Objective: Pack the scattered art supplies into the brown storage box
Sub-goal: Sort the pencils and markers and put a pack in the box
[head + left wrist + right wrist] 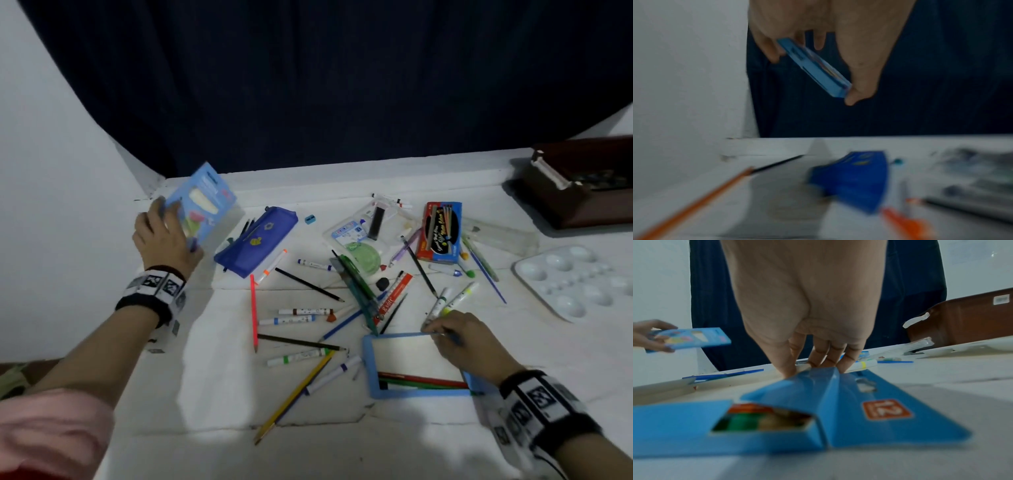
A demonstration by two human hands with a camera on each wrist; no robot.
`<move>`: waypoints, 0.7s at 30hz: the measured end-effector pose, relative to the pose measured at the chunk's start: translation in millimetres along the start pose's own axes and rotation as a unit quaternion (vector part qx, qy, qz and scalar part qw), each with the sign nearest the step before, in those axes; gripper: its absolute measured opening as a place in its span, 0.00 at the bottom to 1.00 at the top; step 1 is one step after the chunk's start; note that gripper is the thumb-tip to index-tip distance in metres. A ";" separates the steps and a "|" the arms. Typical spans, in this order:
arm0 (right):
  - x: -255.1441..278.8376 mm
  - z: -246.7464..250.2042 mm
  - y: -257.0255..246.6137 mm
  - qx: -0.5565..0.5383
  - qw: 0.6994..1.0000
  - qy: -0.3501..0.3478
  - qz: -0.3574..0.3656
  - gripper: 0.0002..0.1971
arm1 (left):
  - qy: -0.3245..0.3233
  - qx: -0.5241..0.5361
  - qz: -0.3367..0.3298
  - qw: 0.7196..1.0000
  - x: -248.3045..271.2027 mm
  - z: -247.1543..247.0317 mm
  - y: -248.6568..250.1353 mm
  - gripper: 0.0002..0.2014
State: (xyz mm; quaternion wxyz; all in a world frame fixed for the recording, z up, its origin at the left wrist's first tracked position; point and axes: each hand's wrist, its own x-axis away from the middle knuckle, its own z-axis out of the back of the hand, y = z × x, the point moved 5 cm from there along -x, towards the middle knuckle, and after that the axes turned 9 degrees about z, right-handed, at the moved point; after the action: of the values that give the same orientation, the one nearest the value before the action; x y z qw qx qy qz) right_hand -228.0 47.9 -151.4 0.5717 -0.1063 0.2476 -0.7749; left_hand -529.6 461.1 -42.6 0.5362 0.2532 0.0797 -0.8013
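Two hands: both occupied.
Left hand (161,236): grip clamped on light-blue pack (202,202), held above worktop (428,442).
Right hand (469,342): fingertips pinch flap of open pencil carton (838,412).
Brown storage box (582,181): far right corner, well apart.
Risk: carton's open mouth could spill pencils when lifted by flap.

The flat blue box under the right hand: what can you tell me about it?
The blue box looks like thin cardboard, lying flat on the white table close to the person. A large window in its face shows a pale inside with red and green pencils along the near edge. Its end flap stands open, with more coloured tips visible inside, and an orange label reads 12. The right hand touches its far edge with its fingertips.
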 end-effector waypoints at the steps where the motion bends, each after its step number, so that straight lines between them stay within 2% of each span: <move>1: 1.9 1.8 -0.2 0.004 1.000 0.002 0.005 0.14 | -0.008 0.053 -0.006 0.999 3.4 1.1 8.0 0.42; 2: 4.0 4.5 1.0 0.007 1.000 0.005 0.003 0.13 | -0.039 0.124 -0.019 0.991 8.6 0.3 18.4 0.43; 4: 9.3 11.3 5.5 0.013 1.000 0.021 -0.019 0.13 | -0.159 0.259 -0.040 0.952 30.3 -5.3 41.7 0.44; 5: 12.3 15.1 10.4 0.031 0.998 0.043 -0.024 0.13 | -0.201 0.282 -0.063 0.936 46.8 -5.3 53.7 0.43; 6: 16.3 19.3 12.8 0.052 0.997 0.062 -0.021 0.14 | -0.209 0.281 -0.093 0.932 65.5 -1.6 65.1 0.42; 8: 24.7 24.0 6.8 0.059 0.997 0.054 0.004 0.16 | -0.205 0.280 -0.127 0.929 101.8 9.3 86.4 0.42; 9: 29.2 23.4 0.3 0.050 0.998 0.036 0.026 0.16 | -0.246 0.303 -0.112 0.914 119.6 12.4 96.9 0.42; 11: 42.7 14.8 -13.1 0.023 0.997 -0.031 0.072 0.24 | -0.359 0.357 -0.060 0.860 153.8 6.2 111.9 0.44; 12: 49.6 9.8 -18.6 0.024 0.994 -0.062 0.089 0.28 | -0.381 0.360 -0.048 0.850 168.6 2.7 118.1 0.45; 14: 60.2 0.5 -18.0 0.045 0.989 -0.091 0.111 0.31 | -0.375 0.317 -0.057 0.869 191.5 -2.4 127.4 0.46; 18: 69.9 -1.8 -5.0 0.034 0.986 -0.141 0.082 0.40 | -0.344 0.243 -0.106 0.901 227.9 -1.6 144.3 0.45; 19: 72.4 1.9 -2.1 0.033 0.985 -0.148 0.077 0.38 | -0.340 0.228 -0.108 0.906 234.3 -2.8 145.3 0.46; 21: 78.5 11.8 6.1 0.032 0.984 -0.157 0.074 0.24 | -0.311 0.192 -0.118 0.923 243.5 -1.9 149.1 0.44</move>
State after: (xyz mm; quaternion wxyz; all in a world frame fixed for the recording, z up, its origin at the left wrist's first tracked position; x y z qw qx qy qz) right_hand -243.0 -30.3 -153.7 0.6625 -0.1893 0.1369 -0.7117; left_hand -467.1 201.0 -142.4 0.3766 0.0781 -0.2176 -0.8970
